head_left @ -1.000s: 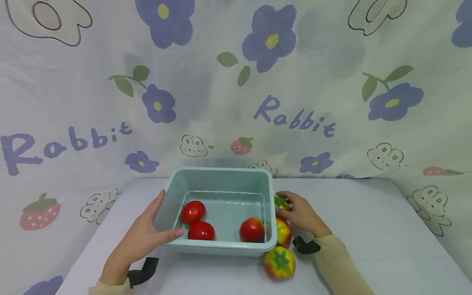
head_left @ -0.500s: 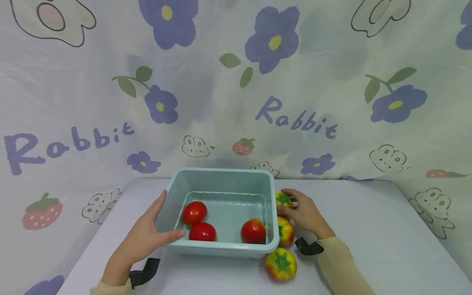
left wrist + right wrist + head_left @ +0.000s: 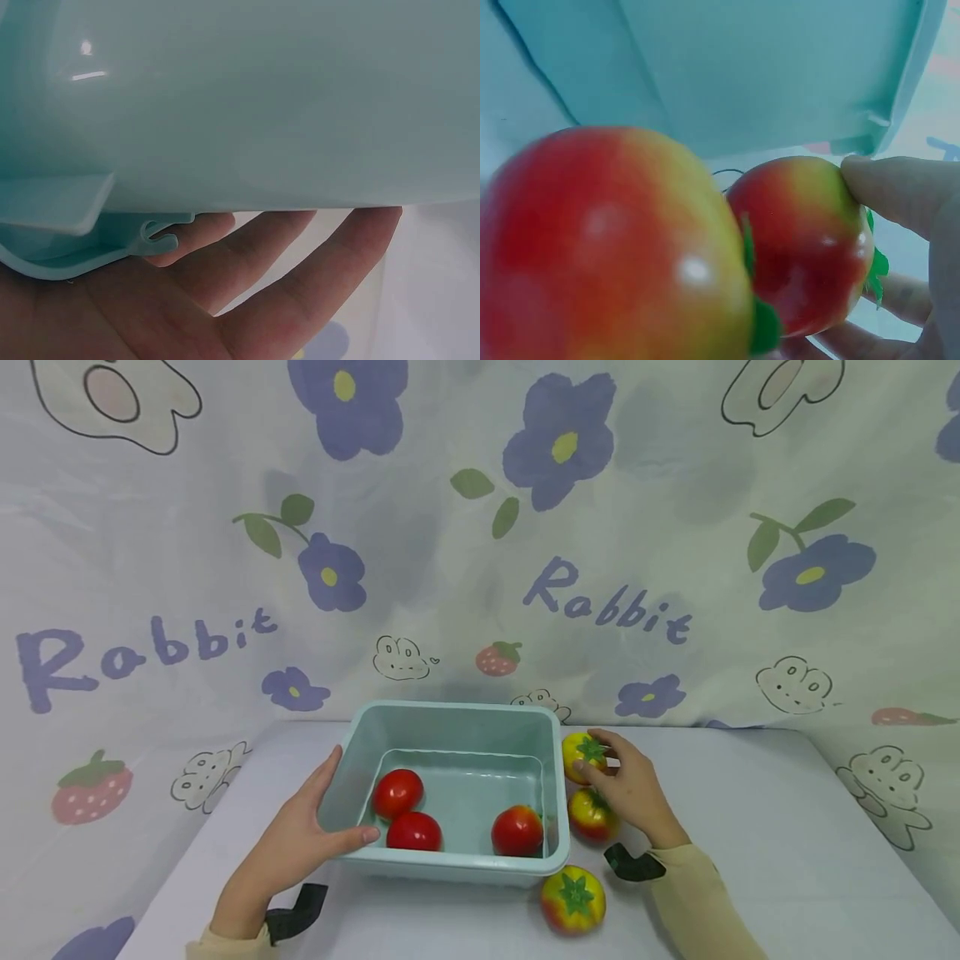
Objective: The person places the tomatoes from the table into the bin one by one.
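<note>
A pale green plastic bin (image 3: 450, 862) holds three red tomatoes, two at its left (image 3: 397, 793) and one at its right (image 3: 517, 831). My left hand (image 3: 288, 839) holds the bin's near left corner, thumb over the rim and fingers (image 3: 300, 300) along the outer wall. Just outside the right wall, my right hand (image 3: 633, 789) grips the farthest yellow-red tomato (image 3: 576, 755) between thumb and fingers; its green leaf top shows. Another such tomato (image 3: 592, 822) lies just below that hand and looms large in the right wrist view (image 3: 607, 247). A third yellow-red tomato (image 3: 573, 900) sits nearest me.
A white cloth covers the table (image 3: 757, 843). Behind it hangs a printed curtain (image 3: 450, 568) with flowers, rabbits and lettering. Dark wrist mounts (image 3: 296, 914) stick out beside both hands.
My right hand has moved slightly away and to the right with the far tomato, which now shows more. The middle tomato has shifted right, away from the bin. My left hand stays at the corner.
</note>
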The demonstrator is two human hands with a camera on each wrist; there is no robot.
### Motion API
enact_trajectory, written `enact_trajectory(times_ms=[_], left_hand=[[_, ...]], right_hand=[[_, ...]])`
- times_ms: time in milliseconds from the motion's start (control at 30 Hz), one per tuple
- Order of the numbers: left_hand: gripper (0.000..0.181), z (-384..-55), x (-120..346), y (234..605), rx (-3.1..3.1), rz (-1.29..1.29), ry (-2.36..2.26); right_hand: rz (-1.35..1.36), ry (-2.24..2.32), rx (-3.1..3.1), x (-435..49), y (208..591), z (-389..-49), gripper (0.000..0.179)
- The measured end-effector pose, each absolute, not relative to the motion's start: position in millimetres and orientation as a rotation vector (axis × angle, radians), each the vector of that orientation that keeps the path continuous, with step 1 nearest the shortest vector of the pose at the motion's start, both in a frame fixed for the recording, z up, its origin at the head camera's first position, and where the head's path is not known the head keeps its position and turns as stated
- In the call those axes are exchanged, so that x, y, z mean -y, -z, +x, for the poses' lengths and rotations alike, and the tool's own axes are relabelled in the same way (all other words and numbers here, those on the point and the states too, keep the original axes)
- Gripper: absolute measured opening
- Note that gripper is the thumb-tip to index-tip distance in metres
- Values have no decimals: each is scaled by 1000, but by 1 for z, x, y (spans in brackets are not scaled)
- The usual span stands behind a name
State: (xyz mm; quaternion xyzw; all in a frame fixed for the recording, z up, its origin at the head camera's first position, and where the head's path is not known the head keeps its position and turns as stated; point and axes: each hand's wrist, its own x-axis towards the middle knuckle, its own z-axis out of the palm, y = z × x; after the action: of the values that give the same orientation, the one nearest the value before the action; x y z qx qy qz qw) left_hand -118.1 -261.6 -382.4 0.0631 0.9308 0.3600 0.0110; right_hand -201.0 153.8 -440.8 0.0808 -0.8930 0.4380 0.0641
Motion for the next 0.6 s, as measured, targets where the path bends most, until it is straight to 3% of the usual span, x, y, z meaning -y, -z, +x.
enact_trajectory(times_ms=[600], left_hand=[[108,-117,261,380,-2911,197,-1104]], right_hand=[[273,-1341,2525,-155,416,-188,61]])
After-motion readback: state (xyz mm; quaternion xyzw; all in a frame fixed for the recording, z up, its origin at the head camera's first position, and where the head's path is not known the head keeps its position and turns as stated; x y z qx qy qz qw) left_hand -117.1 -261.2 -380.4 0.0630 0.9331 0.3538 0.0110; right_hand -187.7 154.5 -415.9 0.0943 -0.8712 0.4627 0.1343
